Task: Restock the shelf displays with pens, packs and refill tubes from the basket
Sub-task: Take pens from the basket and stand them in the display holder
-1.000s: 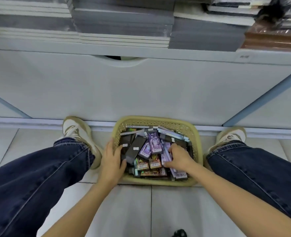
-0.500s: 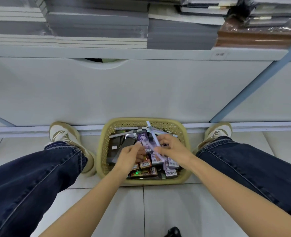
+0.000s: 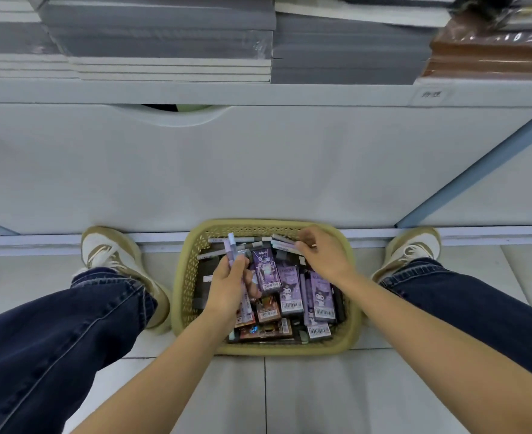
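loosely, left hand (image 3: pixel 227 286) grips pens (image 3: pixel 232 249) over the basket (image 3: pixel 184 277), right hand (image 3: pixel 324 256) pinches far-rim pens (image 3: pixel 282 244); the bunch may slip.

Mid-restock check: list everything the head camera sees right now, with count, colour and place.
basket: one, tan lattice plastic, on the floor against the shelf base.
purple packs: at least three, barcoded, basket middle and right.
brown packs: several, basket near side, count unclear.
black boxes: a few, basket left side.
loose pens: several, pale, along the basket's far rim.
purple pens: about two, lilac, held above the basket.
grey stacks: several, on the shelf above.
brown stack: one, shelf right.
shelf label: one, white, shelf edge.
shoes: two, beige-white, flanking the basket.
left hand: grips the purple pens.
right hand: fingers at the loose pens, grip unclear.
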Motion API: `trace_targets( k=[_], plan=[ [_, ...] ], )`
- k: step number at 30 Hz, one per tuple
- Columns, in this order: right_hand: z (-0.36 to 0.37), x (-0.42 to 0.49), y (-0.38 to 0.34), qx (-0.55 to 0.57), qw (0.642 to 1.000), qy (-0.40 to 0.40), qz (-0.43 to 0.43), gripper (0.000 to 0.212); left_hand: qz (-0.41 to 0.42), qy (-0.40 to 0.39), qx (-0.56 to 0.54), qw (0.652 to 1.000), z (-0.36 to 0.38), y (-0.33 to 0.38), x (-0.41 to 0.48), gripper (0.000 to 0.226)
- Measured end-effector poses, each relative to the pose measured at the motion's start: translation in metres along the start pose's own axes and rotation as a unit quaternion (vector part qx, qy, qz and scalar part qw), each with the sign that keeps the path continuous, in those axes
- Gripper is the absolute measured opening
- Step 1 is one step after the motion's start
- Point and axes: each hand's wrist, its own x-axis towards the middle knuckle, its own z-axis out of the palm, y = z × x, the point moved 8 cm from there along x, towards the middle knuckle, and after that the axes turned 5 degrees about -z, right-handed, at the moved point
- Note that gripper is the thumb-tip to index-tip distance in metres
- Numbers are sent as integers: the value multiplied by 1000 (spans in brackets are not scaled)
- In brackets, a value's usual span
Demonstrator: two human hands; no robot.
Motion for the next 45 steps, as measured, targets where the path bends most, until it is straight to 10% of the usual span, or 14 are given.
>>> trace_targets(
  k=[25, 33, 45],
  plan=[
    [43, -16, 5, -254, 952, -171, 18, 31, -67, 3, 101, 993, -3, -13, -9, 7],
    [21, -28, -44, 256, 952, -153, 63, 21, -45, -37, 87, 994, 8, 0, -25, 30],
    [-22, -45, -94, 412, 910, 11, 50, 23, 31, -112, 91, 989, 21, 49, -73, 23]
  ],
)
